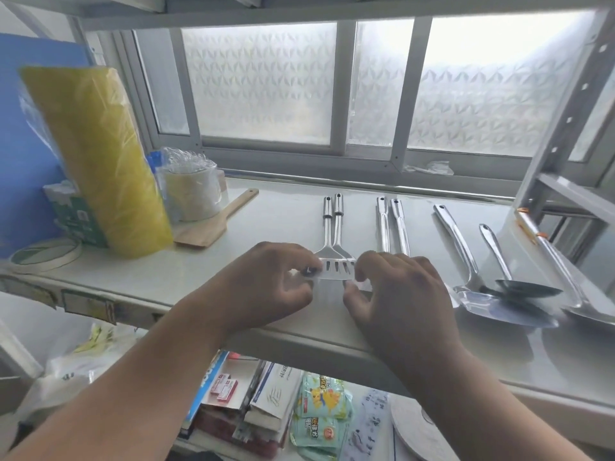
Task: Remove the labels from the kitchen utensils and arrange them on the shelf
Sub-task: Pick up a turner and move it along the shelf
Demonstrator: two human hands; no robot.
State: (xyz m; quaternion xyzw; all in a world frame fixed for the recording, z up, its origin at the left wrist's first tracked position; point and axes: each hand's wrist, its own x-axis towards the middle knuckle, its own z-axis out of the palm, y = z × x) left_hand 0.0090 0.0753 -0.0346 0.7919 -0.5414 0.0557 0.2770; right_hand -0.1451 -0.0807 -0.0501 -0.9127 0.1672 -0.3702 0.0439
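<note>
A steel slotted spatula [336, 261] lies on the white shelf [283, 211] with its handles pointing toward the window; two handles show side by side, so a second spatula seems stacked with it. My left hand [276, 281] pinches the blade's left edge, where a clear film or label [307, 272] shows. My right hand [396, 287] holds the blade's right edge with curled fingers. Two more steel handles [392, 224] lie just right, their heads hidden behind my right hand. Further right rest a solid turner [492, 301], a dark ladle [522, 287] and another spoon [565, 277].
A yellow plastic-wrapped roll [100, 161], a wrapped stack of cups [189, 188], a wooden board [213, 224] and a green box [70, 211] crowd the shelf's left end. A metal rack post [559, 128] rises at right. Packets and boxes [316, 414] fill the lower shelf.
</note>
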